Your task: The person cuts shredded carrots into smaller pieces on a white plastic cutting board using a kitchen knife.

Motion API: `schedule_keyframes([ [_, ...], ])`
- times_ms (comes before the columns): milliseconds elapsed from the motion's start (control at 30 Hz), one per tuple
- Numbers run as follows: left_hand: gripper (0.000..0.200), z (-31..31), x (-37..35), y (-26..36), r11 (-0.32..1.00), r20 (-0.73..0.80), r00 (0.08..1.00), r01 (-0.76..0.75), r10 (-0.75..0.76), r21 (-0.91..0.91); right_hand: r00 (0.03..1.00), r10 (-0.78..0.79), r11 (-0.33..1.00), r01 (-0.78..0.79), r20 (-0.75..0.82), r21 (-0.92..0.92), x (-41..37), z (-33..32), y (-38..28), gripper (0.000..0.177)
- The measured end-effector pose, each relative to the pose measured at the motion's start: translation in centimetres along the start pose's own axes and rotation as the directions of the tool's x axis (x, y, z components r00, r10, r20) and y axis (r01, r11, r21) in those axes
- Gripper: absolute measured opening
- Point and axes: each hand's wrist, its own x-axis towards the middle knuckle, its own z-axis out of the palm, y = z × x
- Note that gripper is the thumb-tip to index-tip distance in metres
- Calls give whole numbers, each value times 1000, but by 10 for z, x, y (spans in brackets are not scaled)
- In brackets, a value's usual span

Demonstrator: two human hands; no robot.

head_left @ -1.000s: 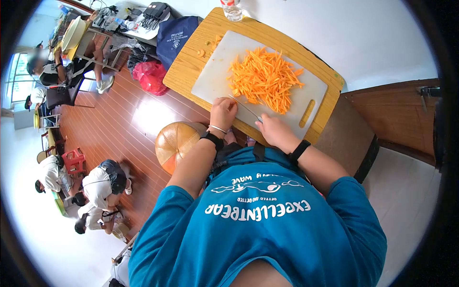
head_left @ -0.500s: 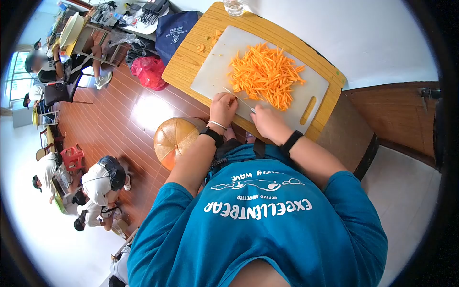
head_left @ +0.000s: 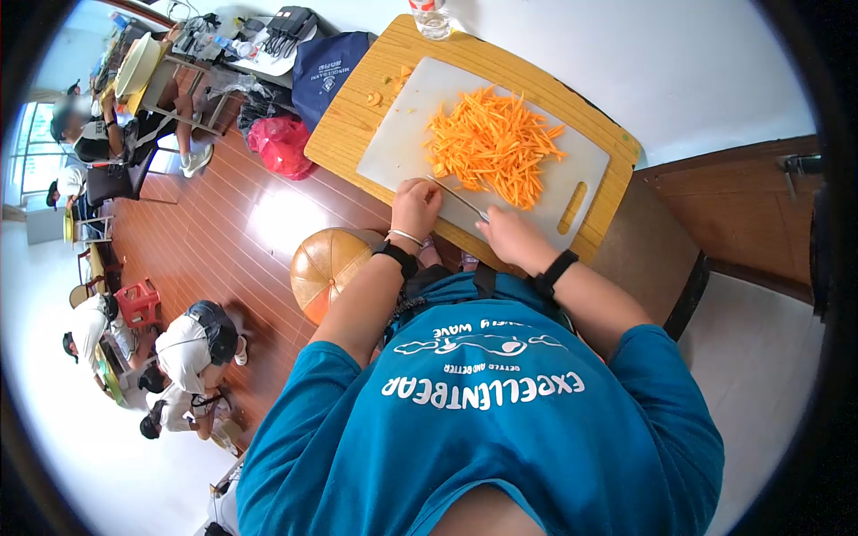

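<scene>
One white board (head_left: 393, 152) lies on one wooden table (head_left: 353, 121), and one heap of carrot strips (head_left: 492, 147) covers its far middle. The strips are thin and orange, too many and too tangled to count. About three loose carrot bits (head_left: 376, 97) sit on the bare wood at the table's far left, off the board.

Two hands work at the board's near edge, close together but not touching. The right hand (head_left: 509, 239) is clamped around the handle of one knife (head_left: 460, 199). Its blade runs up and to the left across the board, just this side of the heap. The left hand (head_left: 416, 207) rests on the board with its fingers curled under, right beside the blade. I cannot tell whether it pins a piece of carrot beneath it. The left wrist carries two bands, one black and one thin and silver; the right wrist carries one black band.

One clear bottle (head_left: 432, 18) stands at the table's far edge. On the floor to the left are one round brown stool (head_left: 329, 268), one red bag (head_left: 281, 143) and one blue bag (head_left: 331, 67). Several other people sit further left.
</scene>
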Motion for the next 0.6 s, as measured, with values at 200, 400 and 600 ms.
schedule_keyframes([
  [200, 8, -4, -4, -4, 996, -47, 999, 14, -18, -89, 998, -33, 999, 34, -52, 9, 5, 2, -5, 33],
  [400, 8, 2, -4, -9, 998, -85, 996, -30, 26, -48, 1000, 1, 1000, -1, -9, -25, 7, 3, -12, 34],
  [600, 8, 4, -3, -7, 999, -60, 998, 31, -33, -41, 999, 43, 999, -43, 18, 12, 7, 7, -10, 32],
])
